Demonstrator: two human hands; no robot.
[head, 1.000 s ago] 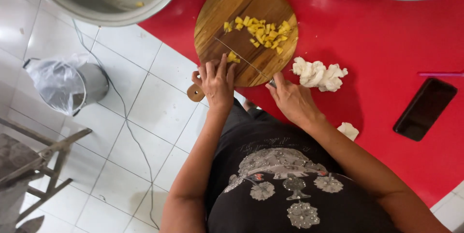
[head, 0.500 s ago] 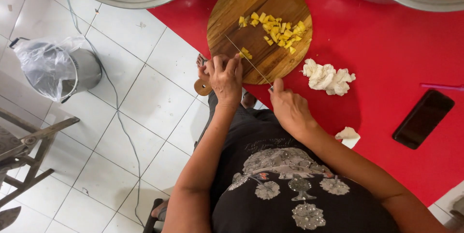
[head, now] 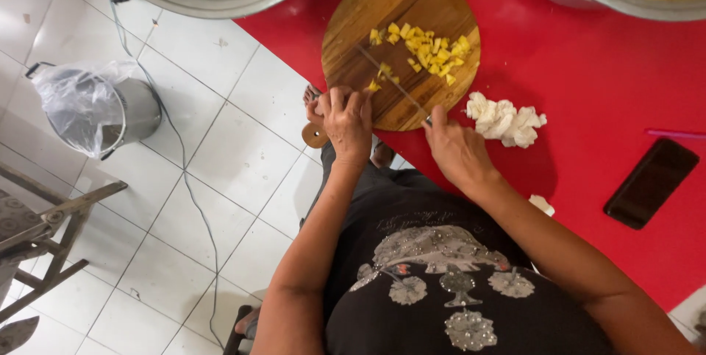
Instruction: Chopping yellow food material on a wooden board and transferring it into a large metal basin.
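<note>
Gripped in the closed right hand (head: 457, 150) is a knife (head: 393, 83), its handle hidden in the fist and its thin blade being laid across the round wooden cutting board (head: 401, 46). The long axis of the blade is running diagonally, the tip being pointed up and to the left, away from the body. A small yellow piece (head: 373, 86) is being pinned against the board by the curled fingers of the left hand (head: 346, 118), just beside the blade. More yellow cubes (head: 426, 50) are being kept in 1 loose heap beyond the blade. White scraps (head: 504, 119) are lying on the red table (head: 588, 68), and a dark flat phone (head: 651, 182) is resting nearer its right edge.
</note>
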